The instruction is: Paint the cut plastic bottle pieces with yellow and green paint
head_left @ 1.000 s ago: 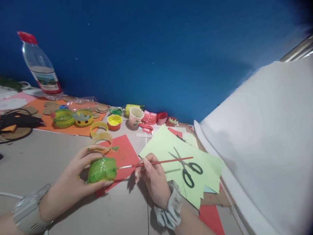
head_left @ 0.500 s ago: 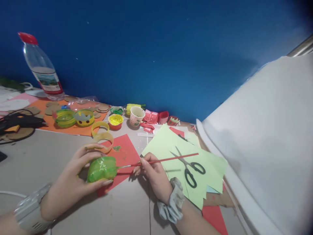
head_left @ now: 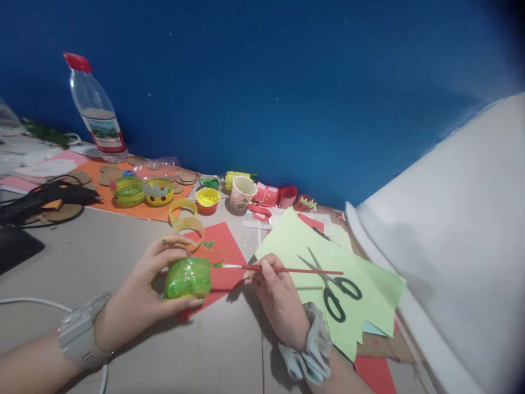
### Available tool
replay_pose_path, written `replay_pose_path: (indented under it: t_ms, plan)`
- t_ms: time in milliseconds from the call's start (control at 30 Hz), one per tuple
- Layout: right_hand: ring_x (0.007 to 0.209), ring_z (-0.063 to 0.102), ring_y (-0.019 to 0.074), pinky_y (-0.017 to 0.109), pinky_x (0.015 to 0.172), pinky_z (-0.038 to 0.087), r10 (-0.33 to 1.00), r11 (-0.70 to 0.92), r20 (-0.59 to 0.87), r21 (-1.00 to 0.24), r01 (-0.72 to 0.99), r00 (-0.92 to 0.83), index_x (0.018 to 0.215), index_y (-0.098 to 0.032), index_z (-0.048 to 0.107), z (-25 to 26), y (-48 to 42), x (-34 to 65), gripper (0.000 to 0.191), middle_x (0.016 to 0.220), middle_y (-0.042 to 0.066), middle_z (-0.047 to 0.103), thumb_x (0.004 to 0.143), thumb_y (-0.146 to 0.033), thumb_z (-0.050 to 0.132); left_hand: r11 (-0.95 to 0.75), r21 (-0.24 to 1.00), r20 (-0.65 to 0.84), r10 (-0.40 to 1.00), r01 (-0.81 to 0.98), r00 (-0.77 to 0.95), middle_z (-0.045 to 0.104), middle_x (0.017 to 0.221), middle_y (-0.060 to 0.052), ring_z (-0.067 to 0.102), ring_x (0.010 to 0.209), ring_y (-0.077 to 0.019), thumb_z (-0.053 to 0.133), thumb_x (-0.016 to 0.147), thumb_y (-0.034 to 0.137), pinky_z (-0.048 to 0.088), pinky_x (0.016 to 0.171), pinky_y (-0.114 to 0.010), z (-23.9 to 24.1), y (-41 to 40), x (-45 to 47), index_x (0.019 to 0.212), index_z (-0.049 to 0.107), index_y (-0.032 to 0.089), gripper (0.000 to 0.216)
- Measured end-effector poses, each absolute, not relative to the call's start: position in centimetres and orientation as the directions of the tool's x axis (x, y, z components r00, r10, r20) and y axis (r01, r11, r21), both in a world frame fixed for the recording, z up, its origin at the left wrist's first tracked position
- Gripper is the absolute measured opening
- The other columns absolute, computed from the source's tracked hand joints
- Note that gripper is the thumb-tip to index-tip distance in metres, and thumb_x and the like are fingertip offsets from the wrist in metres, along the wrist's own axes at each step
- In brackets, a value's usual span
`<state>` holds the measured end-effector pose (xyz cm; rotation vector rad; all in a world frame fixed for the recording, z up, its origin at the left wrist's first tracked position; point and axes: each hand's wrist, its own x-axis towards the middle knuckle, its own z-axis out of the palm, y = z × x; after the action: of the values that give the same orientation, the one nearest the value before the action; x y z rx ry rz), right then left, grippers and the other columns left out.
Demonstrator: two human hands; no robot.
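My left hand grips a small plastic piece painted green, thumb below and fingers over its top, low above a red sheet of paper. My right hand pinches a thin red paintbrush. The brush lies nearly level, and its green-tipped bristles sit just off the right side of the green piece. A grey band is on my left wrist and a grey scrunchie on my right.
Black-handled scissors lie on light green paper to the right. Behind are yellow rings, a yellow paint pot, a paper cup, painted bowls on orange paper, a water bottle, a black glue gun and a white paper roll.
The view has shifted, so everything sits further right. The brush has levelled out and its tip has drawn slightly away from the green piece. My left hand keeps its grip.
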<state>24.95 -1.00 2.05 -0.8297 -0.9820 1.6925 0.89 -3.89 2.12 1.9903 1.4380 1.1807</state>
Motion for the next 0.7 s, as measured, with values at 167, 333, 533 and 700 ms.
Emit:
replay_pose_path:
  t_ms: [167,333,533,700]
  plan:
    - [0.063,0.061,0.0113,0.024,0.066,0.05,0.935,-0.24,-0.137,-0.924,-0.298,-0.328,0.076,-0.019,0.056,1.92,-0.99,24.92,0.026,0.067,0.0,0.068,0.09,-0.039,0.065,-0.377,0.755,0.384,0.917,0.536,0.103,0.052,0.121,-0.004,0.056,0.117,-0.0255,0.077,0.074,0.039,0.053,0.097,-0.041,2.1,-3.87,1.04,0.106,0.055,0.028,0.04]
    - [0.064,0.06,0.0108,0.023,0.067,0.049,0.955,-0.187,-0.091,-0.922,-0.339,-0.281,0.079,-0.02,0.056,1.85,-1.08,24.8,0.025,0.071,-0.002,0.068,0.093,-0.041,0.061,-0.388,0.757,0.387,0.914,0.526,0.118,0.053,0.121,-0.004,0.056,0.118,-0.025,0.08,0.072,0.036,0.053,0.098,-0.039,2.12,-3.89,1.1,0.104,0.055,0.028,0.041]
    - [0.064,0.061,0.0109,0.024,0.068,0.049,0.943,-0.185,-0.102,-0.953,-0.241,-0.318,0.078,-0.019,0.055,1.74,-1.22,24.84,0.024,0.071,0.0,0.069,0.094,-0.036,0.059,-0.379,0.762,0.386,0.917,0.526,0.102,0.053,0.12,-0.003,0.056,0.117,-0.0242,0.079,0.073,0.036,0.054,0.094,-0.036,2.16,-3.87,1.08,0.104,0.055,0.028,0.04]
    - [0.066,0.06,0.0089,0.02,0.066,0.048,0.963,-0.155,-0.064,-0.926,-0.345,-0.261,0.081,-0.021,0.057,1.56,-1.37,24.77,0.023,0.073,-0.002,0.069,0.094,-0.039,0.06,-0.389,0.755,0.387,0.914,0.528,0.121,0.052,0.121,-0.003,0.053,0.119,-0.0229,0.078,0.075,0.036,0.05,0.099,-0.036,2.16,-3.99,0.92,0.106,0.052,0.027,0.041]
